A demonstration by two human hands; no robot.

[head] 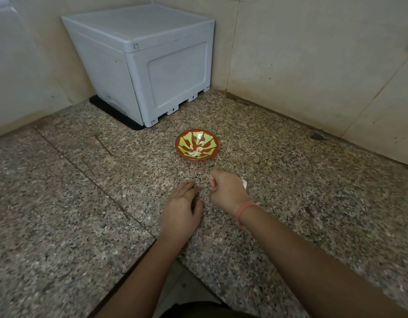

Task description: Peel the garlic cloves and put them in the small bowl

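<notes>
Just beyond the right hand (226,189), clenched round a pale piece (243,182) of garlic or skin, sits the small bowl (197,159) with peeled cloves (195,153); the left hand (182,207) lies flat, farther back.

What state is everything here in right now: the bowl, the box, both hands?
Bowl: upright on the counter, holding cloves.
Cloves: peeled, piled together.
Box: closed, in the corner.
Left hand: open, resting flat on the counter.
Right hand: fisted round a pale scrap.
</notes>
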